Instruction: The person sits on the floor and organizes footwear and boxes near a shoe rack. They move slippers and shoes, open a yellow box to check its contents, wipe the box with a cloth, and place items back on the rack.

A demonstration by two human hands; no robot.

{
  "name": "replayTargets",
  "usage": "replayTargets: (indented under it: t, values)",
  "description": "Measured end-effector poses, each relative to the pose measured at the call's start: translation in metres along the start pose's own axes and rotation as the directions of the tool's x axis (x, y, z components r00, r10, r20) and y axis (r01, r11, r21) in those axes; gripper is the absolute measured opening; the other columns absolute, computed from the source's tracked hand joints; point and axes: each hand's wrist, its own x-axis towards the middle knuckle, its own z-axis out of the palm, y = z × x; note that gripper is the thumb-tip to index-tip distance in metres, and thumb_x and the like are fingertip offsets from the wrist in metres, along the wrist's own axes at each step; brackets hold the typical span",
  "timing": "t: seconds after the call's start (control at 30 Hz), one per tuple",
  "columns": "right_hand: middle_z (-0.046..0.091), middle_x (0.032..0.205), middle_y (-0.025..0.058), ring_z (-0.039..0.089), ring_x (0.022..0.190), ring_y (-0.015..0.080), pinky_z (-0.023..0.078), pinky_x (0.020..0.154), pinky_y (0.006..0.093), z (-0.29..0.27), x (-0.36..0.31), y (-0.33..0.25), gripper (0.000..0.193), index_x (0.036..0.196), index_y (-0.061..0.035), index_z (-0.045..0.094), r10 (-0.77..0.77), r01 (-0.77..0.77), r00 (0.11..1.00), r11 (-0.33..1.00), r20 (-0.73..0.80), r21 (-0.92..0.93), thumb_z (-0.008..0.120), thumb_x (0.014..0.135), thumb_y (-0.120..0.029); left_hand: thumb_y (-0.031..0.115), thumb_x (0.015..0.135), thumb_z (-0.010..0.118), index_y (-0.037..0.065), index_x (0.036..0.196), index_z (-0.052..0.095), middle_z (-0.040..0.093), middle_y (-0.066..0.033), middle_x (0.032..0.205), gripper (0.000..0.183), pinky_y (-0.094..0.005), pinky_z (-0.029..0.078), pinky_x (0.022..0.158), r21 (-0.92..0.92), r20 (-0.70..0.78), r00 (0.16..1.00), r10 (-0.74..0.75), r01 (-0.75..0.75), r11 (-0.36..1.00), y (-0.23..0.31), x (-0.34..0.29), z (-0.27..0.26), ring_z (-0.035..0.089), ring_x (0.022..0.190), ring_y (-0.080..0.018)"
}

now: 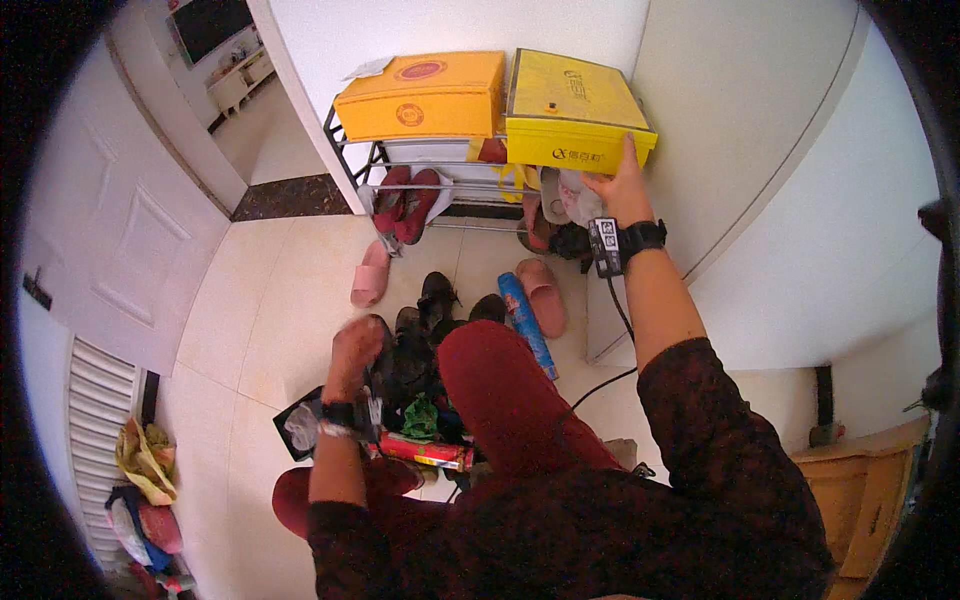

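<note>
At the top of a metal shoe rack (455, 187), a yellow shoebox (570, 95) sits on the right, its lid on. My right hand (622, 188) grips its lower front edge near the right corner, with a finger up against the front face. My left hand (357, 348) is low on the left, curled and slightly smeared, beside a pile of black shoes (410, 350). Whether it holds one of them cannot be made out. An orange box (425, 97) lies on the rack left of the yellow one.
Dark red shoes (405, 205) fill the lower rack. On the tiled floor lie a pink slipper (371, 275), another pink slipper (543, 298), a blue cylinder (527, 325) and a red package (430, 453). My bent knee (490, 370) rises between my arms. Bags (147, 460) stand at far left.
</note>
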Motion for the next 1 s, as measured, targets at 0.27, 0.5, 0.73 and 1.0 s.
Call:
replayTargets:
  t: [0.27,0.5,0.73,1.0]
  values:
    - [0.045,0.129,0.0194,0.043,0.126,0.0303,0.041,0.102,0.0498,-0.001,-0.010,0.032,0.068,0.144,-0.0079,0.024,0.606,-0.311,0.771,0.628,-0.197,0.714,0.052,0.094,-0.045,0.043,0.090,0.060,0.002,0.125,0.051,0.059,-0.0112,0.121,0.054,-0.0356,0.044,0.097,0.149,0.353,0.932,0.084,-0.145,0.978,0.169,0.083,0.197,0.055,0.112,-0.0220]
    - [0.033,0.141,0.0207,0.038,0.130,0.0300,0.041,0.102,0.0481,0.000,-0.046,0.036,0.076,0.147,-0.0062,0.020,0.569,-0.299,0.800,0.653,-0.190,0.696,0.053,0.093,-0.049,0.067,0.081,0.057,0.003,0.129,0.048,0.052,-0.0136,0.127,0.080,-0.0357,0.044,0.096,0.125,0.435,0.899,-0.050,-0.005,0.992,0.181,0.135,0.311,0.051,0.117,-0.0268]
    - [0.022,0.150,0.0211,0.022,0.140,0.0318,0.032,0.108,0.0494,-0.011,-0.015,0.011,0.079,0.149,-0.0063,0.018,0.458,-0.223,0.806,0.821,-0.374,0.525,0.046,0.093,-0.056,0.080,0.076,0.045,0.016,0.139,0.043,0.034,-0.0180,0.144,0.090,-0.0635,0.019,0.106,0.227,0.509,0.844,-0.168,0.057,0.972,0.197,0.158,0.336,0.029,0.131,-0.0412]
    - [0.029,0.147,0.0159,0.027,0.137,0.0304,0.034,0.107,0.0486,-0.011,-0.008,0.014,0.077,0.146,-0.0090,0.025,0.436,-0.148,0.784,0.822,-0.442,0.550,0.046,0.092,-0.059,0.051,0.082,0.064,0.015,0.128,0.050,0.053,-0.0103,0.126,0.060,-0.0493,0.036,0.094,0.065,0.588,0.807,-0.047,0.010,0.998,0.184,0.188,0.347,0.049,0.110,-0.0252]
